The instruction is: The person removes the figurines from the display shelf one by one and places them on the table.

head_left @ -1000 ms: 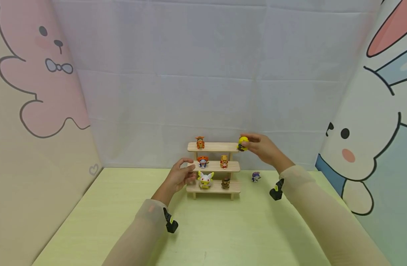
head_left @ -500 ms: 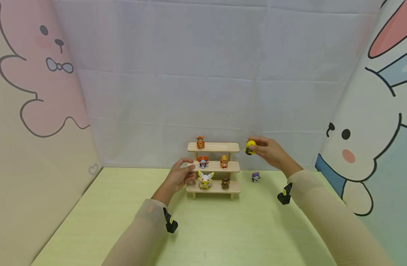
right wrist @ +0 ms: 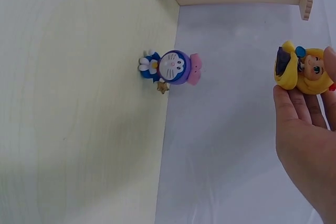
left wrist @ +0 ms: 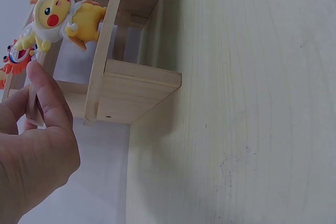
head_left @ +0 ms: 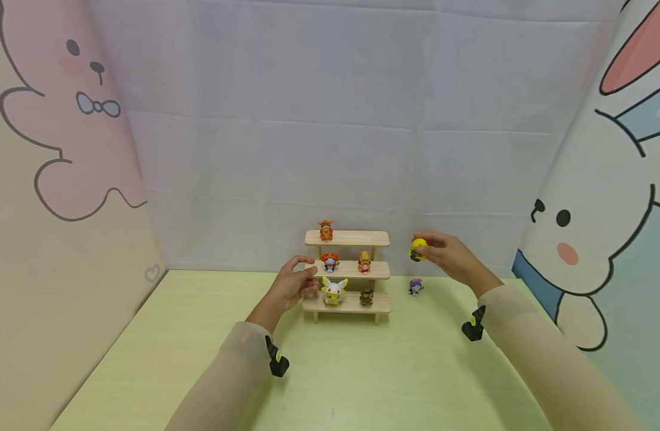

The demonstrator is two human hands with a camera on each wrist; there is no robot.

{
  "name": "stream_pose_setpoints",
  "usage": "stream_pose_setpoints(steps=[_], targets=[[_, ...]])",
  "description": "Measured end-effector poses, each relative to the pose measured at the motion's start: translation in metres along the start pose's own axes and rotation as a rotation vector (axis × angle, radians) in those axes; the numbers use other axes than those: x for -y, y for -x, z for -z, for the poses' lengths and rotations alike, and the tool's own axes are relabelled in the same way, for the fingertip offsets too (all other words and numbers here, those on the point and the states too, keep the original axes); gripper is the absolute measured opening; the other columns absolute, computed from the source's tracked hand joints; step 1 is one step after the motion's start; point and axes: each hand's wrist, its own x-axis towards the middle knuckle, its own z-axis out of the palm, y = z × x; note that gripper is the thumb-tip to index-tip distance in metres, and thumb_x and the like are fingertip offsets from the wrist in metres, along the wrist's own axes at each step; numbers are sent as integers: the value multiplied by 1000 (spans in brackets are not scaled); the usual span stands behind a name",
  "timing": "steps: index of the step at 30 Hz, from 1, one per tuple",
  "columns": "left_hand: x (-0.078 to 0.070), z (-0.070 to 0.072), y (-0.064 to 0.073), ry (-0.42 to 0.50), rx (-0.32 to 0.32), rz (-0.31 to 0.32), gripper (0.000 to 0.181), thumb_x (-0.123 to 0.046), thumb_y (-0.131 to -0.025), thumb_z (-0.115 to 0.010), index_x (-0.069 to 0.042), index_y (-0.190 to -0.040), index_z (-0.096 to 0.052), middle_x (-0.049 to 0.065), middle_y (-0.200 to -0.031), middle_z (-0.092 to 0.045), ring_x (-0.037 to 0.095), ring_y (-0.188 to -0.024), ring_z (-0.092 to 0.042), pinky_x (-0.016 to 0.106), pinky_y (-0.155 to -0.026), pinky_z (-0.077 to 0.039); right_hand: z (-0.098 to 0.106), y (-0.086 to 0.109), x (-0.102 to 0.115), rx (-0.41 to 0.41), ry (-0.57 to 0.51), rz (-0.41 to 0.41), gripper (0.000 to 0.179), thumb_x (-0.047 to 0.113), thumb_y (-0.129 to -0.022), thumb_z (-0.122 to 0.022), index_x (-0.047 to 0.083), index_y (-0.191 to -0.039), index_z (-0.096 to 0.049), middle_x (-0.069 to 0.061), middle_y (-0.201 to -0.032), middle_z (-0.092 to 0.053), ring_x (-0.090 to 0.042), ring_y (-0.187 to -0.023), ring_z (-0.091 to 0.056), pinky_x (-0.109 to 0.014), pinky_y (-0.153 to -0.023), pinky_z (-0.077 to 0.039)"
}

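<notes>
My right hand holds a small yellow-haired figurine up in the air, to the right of the wooden three-tier display stand. With thumb and fingers my left hand pinches the left end of the stand's middle tier. A tiger figurine sits on the top tier. On the middle tier are a red-and-blue figurine and a yellow bear figurine. The bottom tier bears a yellow figurine in a white hood and a brown one.
A blue cat figurine with a purple hood and pink bow stands on the pale table, right of the stand and below my right hand. A white cloth wall rises behind, with printed panels at both sides.
My right hand has moved right and a little down, carrying the yellow-haired figurine away from the right end of the top tier. The left hand stays at the middle tier.
</notes>
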Motion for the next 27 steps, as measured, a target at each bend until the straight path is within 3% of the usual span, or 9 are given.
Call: stream_pose_setpoints(steps=[5,10,16,22,27], targets=[[0,0,-1,2,3,1,28,-10,-105,-61,-12,-132,-53,6,-83,-60,13,-62,-64,22,-58,-60,9,7,-14,1,13,1,61,19,-107,-59,-3,-157,-34,-23,-160,-33,-4,-124,-52,-34,-121,-32],[1,1,-2,2,4,-4,29,-10,-105,-62,-11,-132,-53,6,-82,-61,13,-62,-64,22,-58,-60,16,14,-22,5,15,-3,61,19,-108,-58,-4,-158,-31,-23,-163,-28,-8,-130,-48,-30,-120,-33],[2,1,-1,5,11,-6,31,-10,-105,-62,-10,-134,-51,5,-82,-60,13,-62,-64,22,-58,-60,24,19,-31,-4,26,-23,62,20,-108,-59,-4,-158,-31,-24,-164,-27,-13,-134,-45,-18,-111,-42],[2,1,-1,3,8,-8,31,-10,-105,-62,-11,-134,-52,5,-81,-60,13,-62,-64,21,-58,-60,28,23,-39,-15,54,-49,62,21,-107,-60,-4,-158,-32,-24,-164,-27,-18,-138,-43,-24,-115,-40],[1,1,0,-4,2,-5,29,-11,-105,-62,-12,-132,-53,6,-80,-61,13,-61,-64,22,-58,-60,31,28,-43,-4,48,-43,63,21,-107,-61,-6,-157,-32,-25,-163,-28,-9,-129,-50,-18,-111,-43]])
